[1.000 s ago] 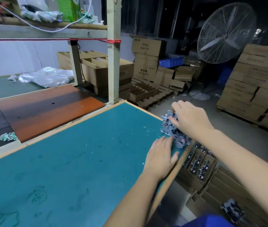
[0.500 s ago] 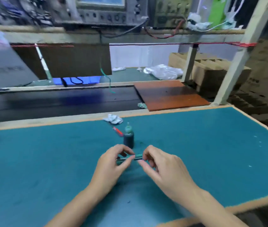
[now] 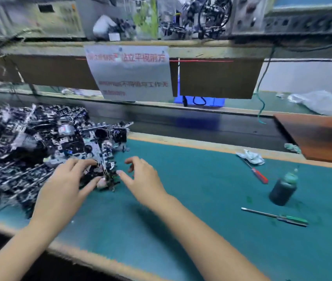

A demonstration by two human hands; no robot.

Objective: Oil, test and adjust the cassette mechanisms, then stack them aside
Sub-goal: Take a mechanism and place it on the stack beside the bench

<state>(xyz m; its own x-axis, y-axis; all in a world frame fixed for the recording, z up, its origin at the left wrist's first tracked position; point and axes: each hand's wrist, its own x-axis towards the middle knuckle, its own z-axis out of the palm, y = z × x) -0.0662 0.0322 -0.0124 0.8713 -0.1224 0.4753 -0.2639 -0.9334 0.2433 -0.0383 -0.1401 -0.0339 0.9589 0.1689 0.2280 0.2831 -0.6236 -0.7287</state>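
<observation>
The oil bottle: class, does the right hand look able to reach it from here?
Probably yes. The oil bottle stands upright on bare green mat to the right of the right hand, which is empty, fingers open, with nothing between them.

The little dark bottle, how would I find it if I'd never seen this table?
Start at the green table mat and look toward its right side, away from the heap of mechanisms. The oil bottle stands upright between the red-handled screwdriver and the green-handled screwdriver. It is the only standing thing there, dark with a greenish cap.
</observation>
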